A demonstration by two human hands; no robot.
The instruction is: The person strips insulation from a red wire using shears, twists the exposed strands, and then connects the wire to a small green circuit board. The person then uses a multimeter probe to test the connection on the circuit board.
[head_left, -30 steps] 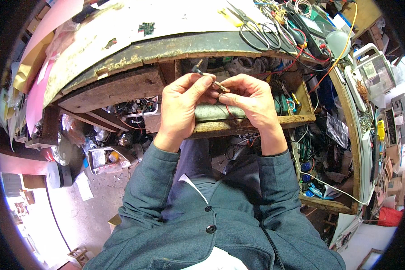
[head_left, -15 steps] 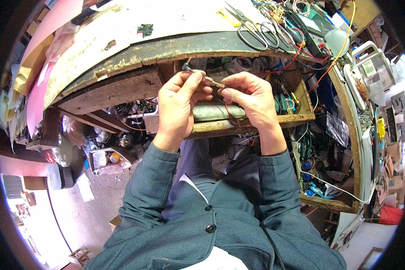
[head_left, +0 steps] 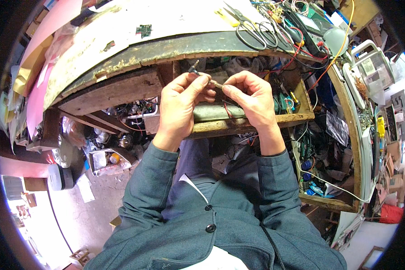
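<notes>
Over the open drawer, my left hand (head_left: pixel 179 101) pinches a small jack plug (head_left: pixel 193 69) between thumb and fingers. Its metal pin points up and away, and dark plastic shows at its base. From between the hands juts the plug's thin metal tail (head_left: pixel 216 84). The thumb and forefinger of my right hand (head_left: pixel 253 100) are closed at the tail's right end. Whether a wire is joined there is hidden by the fingertips. A thin red wire (head_left: pixel 227 109) hangs below, beside my right hand.
The wooden drawer (head_left: pixel 229 130) under the bench holds a pale cylinder (head_left: pixel 211 112) and loose parts. On the bench top lie black-handled scissors (head_left: pixel 252 33), a small circuit board (head_left: pixel 143 30) and a meter (head_left: pixel 307 23) with leads. Another cluttered drawer (head_left: pixel 356 157) stands at right.
The jack plug has turned in my left fingers and its pin now leans more to the right. My right fingertips have shifted slightly along the metal tail.
</notes>
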